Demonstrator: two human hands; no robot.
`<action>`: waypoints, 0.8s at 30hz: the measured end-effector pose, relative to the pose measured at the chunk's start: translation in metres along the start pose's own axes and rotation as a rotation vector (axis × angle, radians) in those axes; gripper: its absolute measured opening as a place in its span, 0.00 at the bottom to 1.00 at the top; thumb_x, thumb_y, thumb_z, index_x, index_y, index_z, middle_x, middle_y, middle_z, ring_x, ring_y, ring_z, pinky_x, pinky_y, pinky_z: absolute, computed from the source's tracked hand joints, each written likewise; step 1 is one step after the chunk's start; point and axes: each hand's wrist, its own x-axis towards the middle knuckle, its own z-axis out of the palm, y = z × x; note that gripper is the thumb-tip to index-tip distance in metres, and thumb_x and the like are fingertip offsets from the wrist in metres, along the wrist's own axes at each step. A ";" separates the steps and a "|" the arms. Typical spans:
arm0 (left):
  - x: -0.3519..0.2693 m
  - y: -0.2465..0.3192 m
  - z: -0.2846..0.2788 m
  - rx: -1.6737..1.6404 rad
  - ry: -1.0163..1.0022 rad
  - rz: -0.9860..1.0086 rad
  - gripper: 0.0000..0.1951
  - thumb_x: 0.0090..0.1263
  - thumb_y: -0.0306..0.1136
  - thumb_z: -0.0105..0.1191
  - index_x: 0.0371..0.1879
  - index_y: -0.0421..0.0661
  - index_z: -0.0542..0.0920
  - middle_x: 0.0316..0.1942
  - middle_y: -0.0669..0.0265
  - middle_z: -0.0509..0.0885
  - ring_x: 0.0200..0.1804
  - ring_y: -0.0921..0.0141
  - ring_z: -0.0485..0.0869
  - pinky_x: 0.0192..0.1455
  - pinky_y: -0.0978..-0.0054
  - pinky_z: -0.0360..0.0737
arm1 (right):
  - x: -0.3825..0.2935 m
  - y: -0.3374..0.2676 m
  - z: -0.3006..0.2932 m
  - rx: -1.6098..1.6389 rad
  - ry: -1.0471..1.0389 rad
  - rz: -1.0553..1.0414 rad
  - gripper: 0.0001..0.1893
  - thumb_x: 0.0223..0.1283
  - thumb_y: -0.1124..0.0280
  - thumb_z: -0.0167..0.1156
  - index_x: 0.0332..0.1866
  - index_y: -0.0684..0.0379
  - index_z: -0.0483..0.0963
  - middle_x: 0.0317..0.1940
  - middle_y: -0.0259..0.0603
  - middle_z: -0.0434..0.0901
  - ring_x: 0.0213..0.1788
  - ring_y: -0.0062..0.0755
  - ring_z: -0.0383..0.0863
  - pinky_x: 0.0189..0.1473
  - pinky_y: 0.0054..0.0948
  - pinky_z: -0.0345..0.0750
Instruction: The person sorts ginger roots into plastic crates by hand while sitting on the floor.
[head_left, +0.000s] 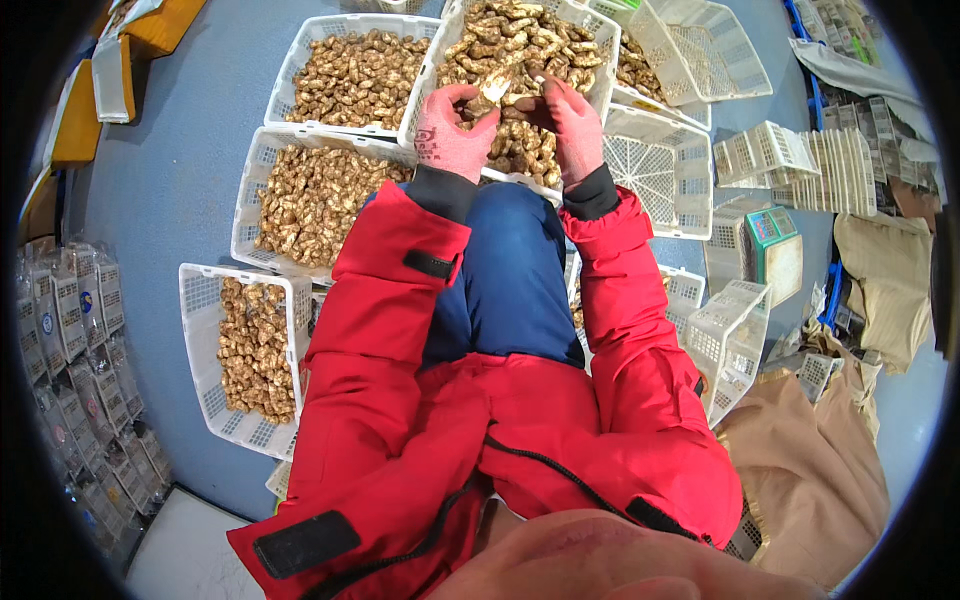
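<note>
Both my hands wear pink gloves with dark-stained fingers, raised over a white plastic crate (611, 71) heaped with long brown-and-white mushrooms (525, 34). My left hand (454, 131) grips a mushroom (491, 90) whose pale, whitish side faces up. Beside it, my right hand (571, 124) has its thumb and fingers bent close together. A small white tip shows at those fingers; I cannot tell whether they hold something. Shorter, rounder mushrooms (525, 150) lie in the near part under my hands, just beyond my knees.
To the left stand white crates of mushrooms (356, 79), (319, 202), (259, 352). At right are a white crate (656, 176), stacked crates (825, 169), a green-and-white digital scale (776, 247) and brown cloth (810, 480). Plastic-wrapped crates (75, 300) line the far left.
</note>
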 end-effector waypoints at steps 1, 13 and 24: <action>0.001 0.000 0.002 0.052 -0.013 0.012 0.19 0.47 0.30 0.64 0.38 0.42 0.75 0.36 0.65 0.75 0.36 0.73 0.74 0.40 0.77 0.73 | -0.001 -0.001 0.004 0.040 -0.041 0.038 0.22 0.60 0.64 0.52 0.58 0.61 0.63 0.47 0.44 0.74 0.43 0.26 0.76 0.44 0.25 0.74; 0.001 -0.010 0.007 0.112 -0.189 0.055 0.22 0.48 0.30 0.64 0.42 0.41 0.73 0.38 0.64 0.77 0.37 0.73 0.75 0.41 0.77 0.74 | 0.001 -0.005 0.004 -0.365 0.019 -0.309 0.26 0.49 0.70 0.60 0.56 0.63 0.66 0.51 0.44 0.70 0.53 0.31 0.70 0.55 0.26 0.66; -0.003 -0.012 0.007 0.057 -0.282 0.107 0.20 0.48 0.30 0.64 0.40 0.42 0.73 0.38 0.66 0.77 0.41 0.73 0.76 0.44 0.77 0.72 | 0.005 -0.009 0.003 -0.553 0.082 -0.347 0.12 0.57 0.70 0.52 0.43 0.61 0.75 0.39 0.38 0.79 0.40 0.26 0.76 0.43 0.23 0.72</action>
